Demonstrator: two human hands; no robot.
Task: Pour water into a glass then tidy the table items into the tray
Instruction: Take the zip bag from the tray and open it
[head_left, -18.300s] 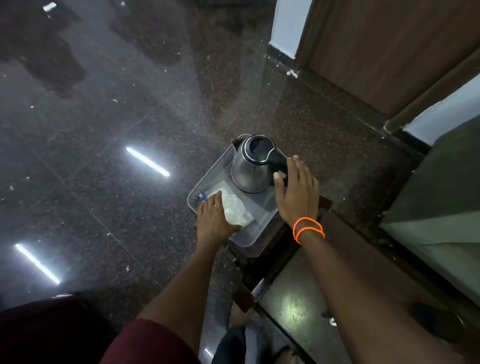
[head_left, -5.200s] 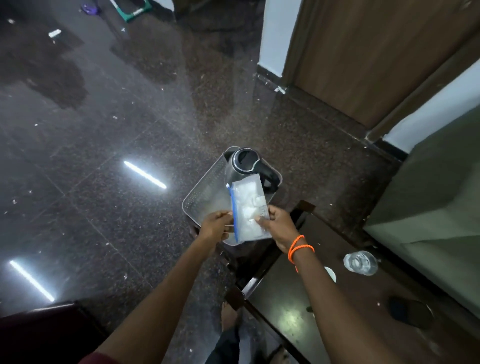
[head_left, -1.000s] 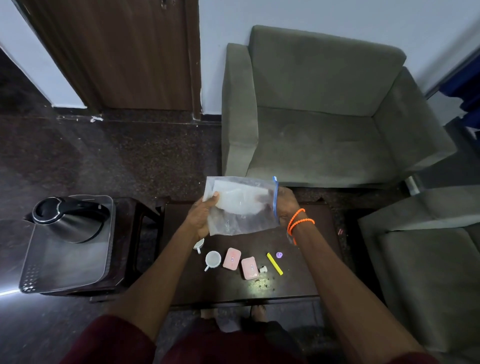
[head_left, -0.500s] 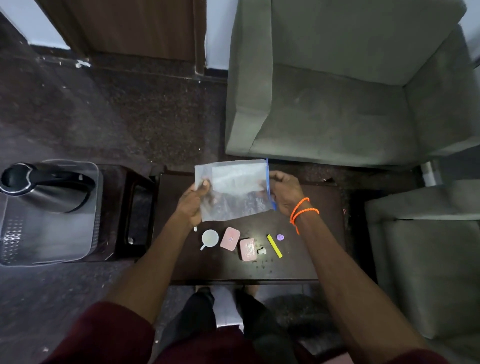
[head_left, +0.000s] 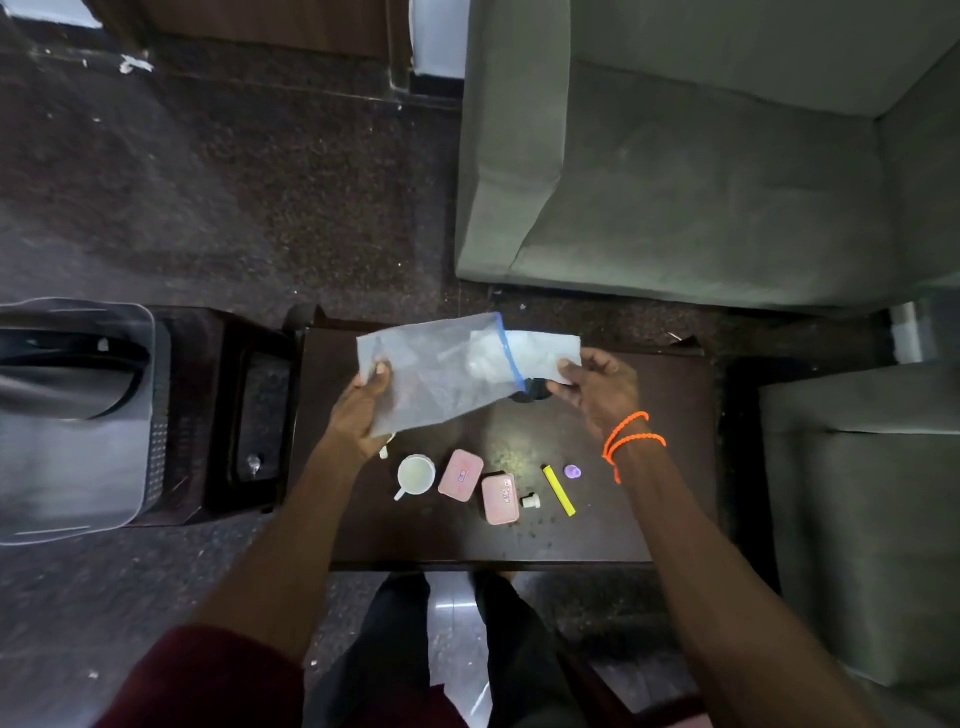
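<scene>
Left hand (head_left: 358, 410): frame centre, grips zip bag (head_left: 436, 379) by its closed end.
Right hand (head_left: 597, 387): pinches white sheet (head_left: 545, 349) protruding from bag mouth.
Tray (head_left: 72, 467): left edge.

A clear zip bag (head_left: 441, 374) is held above the dark desk (head_left: 649, 519) by the left hand (head_left: 361, 410), while a white sheet (head_left: 543, 351) at its blue-edged mouth is pinched by the right hand (head_left: 597, 387). A white cup (head_left: 415, 475) and two pink cases (head_left: 480, 491) are seen below.
</scene>
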